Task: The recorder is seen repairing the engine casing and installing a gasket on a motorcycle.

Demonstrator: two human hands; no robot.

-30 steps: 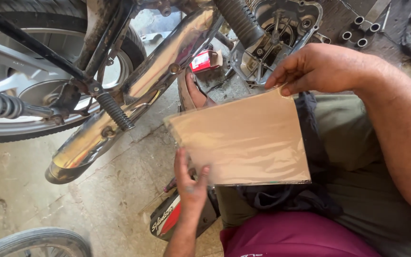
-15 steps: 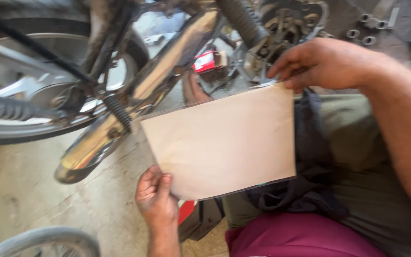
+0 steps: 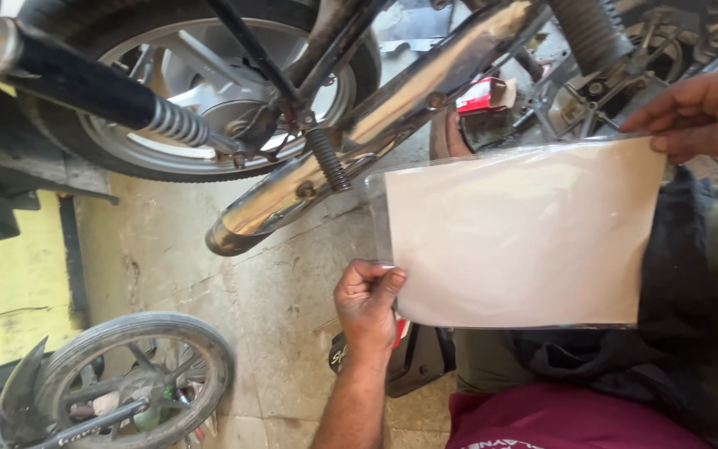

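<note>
Stained concrete floor (image 3: 209, 283), motorcycle wheel (image 3: 201, 91)

Stained concrete floor (image 3: 209, 316), yellow wall (image 3: 10, 299) at left, daylight glinting off chrome

single head view, looking steeply down, close over hands and motorcycle rear wheel (image 3: 201, 91)
</note>
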